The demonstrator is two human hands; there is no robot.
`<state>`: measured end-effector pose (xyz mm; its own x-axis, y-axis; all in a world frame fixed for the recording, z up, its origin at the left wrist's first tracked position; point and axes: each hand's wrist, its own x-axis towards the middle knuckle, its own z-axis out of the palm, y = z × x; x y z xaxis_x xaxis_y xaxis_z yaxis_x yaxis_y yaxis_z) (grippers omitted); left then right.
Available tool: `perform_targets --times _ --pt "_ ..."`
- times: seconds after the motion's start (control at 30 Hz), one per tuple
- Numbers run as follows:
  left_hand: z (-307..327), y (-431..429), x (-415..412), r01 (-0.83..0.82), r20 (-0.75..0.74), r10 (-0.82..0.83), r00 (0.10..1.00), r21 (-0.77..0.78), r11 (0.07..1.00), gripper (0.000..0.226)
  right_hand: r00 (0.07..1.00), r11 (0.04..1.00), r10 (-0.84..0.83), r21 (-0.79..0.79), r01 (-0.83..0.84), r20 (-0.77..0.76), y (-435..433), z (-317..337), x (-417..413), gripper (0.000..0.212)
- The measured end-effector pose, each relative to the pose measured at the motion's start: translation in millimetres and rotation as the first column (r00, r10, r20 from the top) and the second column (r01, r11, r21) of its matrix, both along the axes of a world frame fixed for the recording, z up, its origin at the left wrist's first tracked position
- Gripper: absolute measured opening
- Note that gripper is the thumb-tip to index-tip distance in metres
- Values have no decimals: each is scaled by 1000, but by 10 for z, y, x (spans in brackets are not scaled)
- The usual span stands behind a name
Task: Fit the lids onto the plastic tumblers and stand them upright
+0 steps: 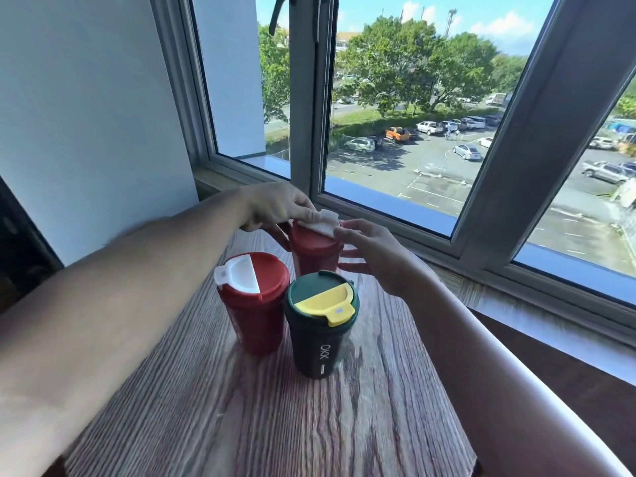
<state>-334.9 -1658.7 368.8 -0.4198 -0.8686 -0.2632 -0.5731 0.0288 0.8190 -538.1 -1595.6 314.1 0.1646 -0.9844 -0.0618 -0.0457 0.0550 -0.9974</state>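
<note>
Wooden table (241, 407) carries three upright lidded tumblers. Near red tumbler (253, 304) and green tumbler (320, 335), marked "OKK", front your far red tumbler (315, 249). Left hand (275, 208) pinches its white flap (323, 223); right hand (371, 253) spread beside.

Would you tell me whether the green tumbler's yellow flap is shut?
Shut: the yellow flap lies flat on the green tumbler's lid.

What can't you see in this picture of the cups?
- Head view: the far red tumbler, its base hidden behind the green tumbler.
- Its lid's white flap, blurred and partly covered by the left hand.
- Right hand blurred; whether it touches the tumbler is unclear.
</note>
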Motion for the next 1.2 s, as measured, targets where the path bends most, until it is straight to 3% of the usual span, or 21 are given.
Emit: perform_targets --times 0.33,0.53,0.87,1.03,1.2 --pt "-19 100 116 -10 -10 11 1000 71 997 29 994 995 94 52 -91 -60 49 91 12 35" --pt "-22 218 154 -24 38 23 999 18 1000 28 988 990 139 32 -137 -60 95 65 30 28" --pt "-7 336 159 -30 76 33 997 -35 999 27 990 990 136 32 -135 -46 158 44 46 33" --pt "-13 375 151 -45 75 50 996 -69 997 28 993 992 120 29 -120 -15 200 20 48 17" --pt "-34 420 143 -53 137 68 988 -110 992 31 996 997 83 12 -82 -26 225 -21 79 26"
